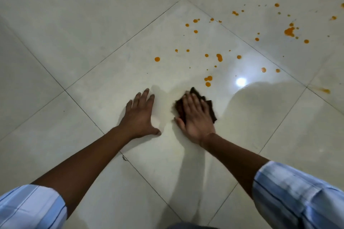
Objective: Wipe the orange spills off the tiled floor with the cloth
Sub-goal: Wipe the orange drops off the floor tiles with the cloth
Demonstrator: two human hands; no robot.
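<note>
Head view showed the pale tiled floor (74, 24), with orange spills (219, 57) scattered ahead and to the right of both hands. The left hand (140, 117) lay flat on a tile, fingers spread, holding nothing. The right hand (195, 117) pressed the dark brown cloth (212, 111) to the floor with straight fingers, just short of the nearest drops. Judged: wiping under way, most spills unwiped; the next stroke must push forward-right. No legible writing found.

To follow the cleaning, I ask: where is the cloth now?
In the head view, the dark cloth lies on the floor under the flat right hand, beside the left hand, just short of the nearest orange drops.
</note>
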